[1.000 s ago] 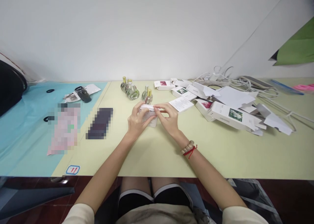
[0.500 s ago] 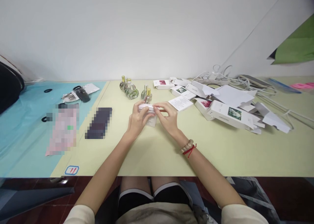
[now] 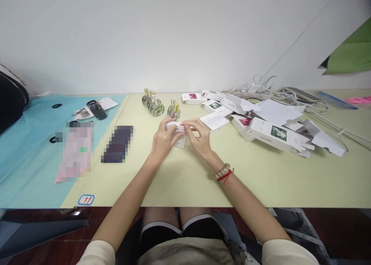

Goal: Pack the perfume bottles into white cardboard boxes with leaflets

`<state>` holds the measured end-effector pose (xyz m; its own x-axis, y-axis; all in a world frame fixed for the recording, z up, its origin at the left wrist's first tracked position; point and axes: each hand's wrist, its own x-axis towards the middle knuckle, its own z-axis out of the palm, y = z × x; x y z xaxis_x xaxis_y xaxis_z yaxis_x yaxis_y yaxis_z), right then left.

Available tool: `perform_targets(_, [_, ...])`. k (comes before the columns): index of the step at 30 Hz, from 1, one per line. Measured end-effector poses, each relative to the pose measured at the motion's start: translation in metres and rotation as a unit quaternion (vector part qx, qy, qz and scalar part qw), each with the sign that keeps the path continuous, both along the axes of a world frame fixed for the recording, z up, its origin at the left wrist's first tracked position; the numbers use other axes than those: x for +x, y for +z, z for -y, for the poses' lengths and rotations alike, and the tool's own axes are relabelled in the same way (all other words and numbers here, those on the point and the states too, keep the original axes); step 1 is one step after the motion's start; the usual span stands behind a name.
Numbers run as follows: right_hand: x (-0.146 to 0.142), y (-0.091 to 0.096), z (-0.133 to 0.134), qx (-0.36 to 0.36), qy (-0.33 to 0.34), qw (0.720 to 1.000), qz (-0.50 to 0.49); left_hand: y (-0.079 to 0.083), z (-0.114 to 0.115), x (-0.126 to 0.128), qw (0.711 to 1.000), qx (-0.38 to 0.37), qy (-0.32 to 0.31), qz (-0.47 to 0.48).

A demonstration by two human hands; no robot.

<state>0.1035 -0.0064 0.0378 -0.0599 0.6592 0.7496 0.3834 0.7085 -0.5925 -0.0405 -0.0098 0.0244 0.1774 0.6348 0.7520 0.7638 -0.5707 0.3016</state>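
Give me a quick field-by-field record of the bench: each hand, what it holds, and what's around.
Left hand: gripping the small white box at its left side
Right hand: fingers at the box's upper right edge
Box contents: not visible
Beyond the hands: glass bottles with gold or silver caps, standing upright
Right side: pile of white cartons and loose paper, some with flower pictures
Left side: dark jar on blue sheeting; dark pixelated item on the yellow surface

2 hands (image 3: 162, 138) (image 3: 199, 137), 1 held ctn (image 3: 181, 142), 6+ btls (image 3: 158, 110)
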Motion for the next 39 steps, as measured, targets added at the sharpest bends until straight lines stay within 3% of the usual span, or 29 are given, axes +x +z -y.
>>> perform_targets(22, [0.0,0.0,0.0,-0.023,0.003,1.0,0.008,-0.004,0.006,0.003,0.992,0.101,0.077,-0.008])
perform_targets(31, [-0.001,-0.007,-0.004,0.019,-0.013,0.999,0.023,-0.002,0.006,0.0,0.996,0.044,0.07,0.041])
perform_targets(39, [0.006,-0.004,-0.005,-0.089,0.045,0.994,-0.054,-0.002,0.012,0.013,0.996,-0.065,0.049,0.046])
